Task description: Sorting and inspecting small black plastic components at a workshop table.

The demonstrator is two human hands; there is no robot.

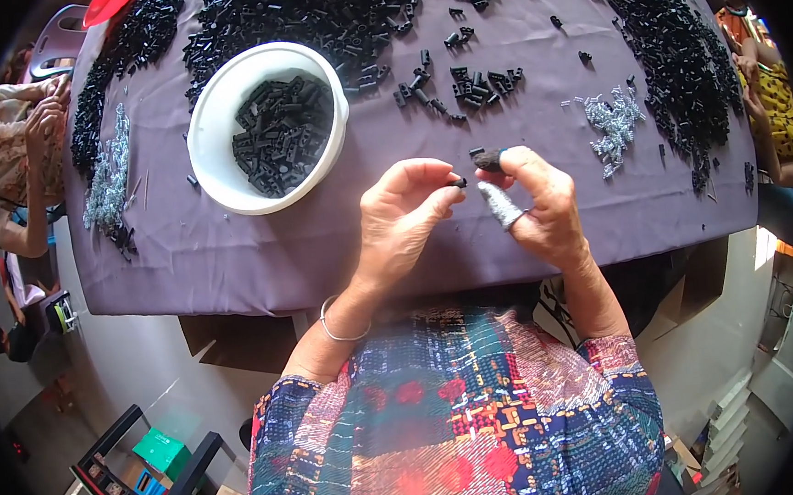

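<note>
My left hand [403,212] pinches a small black plastic part [459,182] between thumb and forefinger, over the near middle of the table. Facing it, my right hand [545,202] has a dark covering on its forefinger and a silvery-grey wrap on its thumb. A gap shows between those two tips, and I see nothing held there. Just beyond the right forefinger's tip is another small black piece [476,152]; whether the finger touches it I cannot tell. To the left of my left hand stands a round white tub [206,123] partly filled with black plastic parts [283,136].
A purple cloth [398,266] covers the table. Black parts [307,19] are heaped along the far side, with loose ones [473,86] nearer. Small clear pieces lie in a left pile [109,180] and a right pile [613,126]. People sit at the left [19,173] and right [774,120].
</note>
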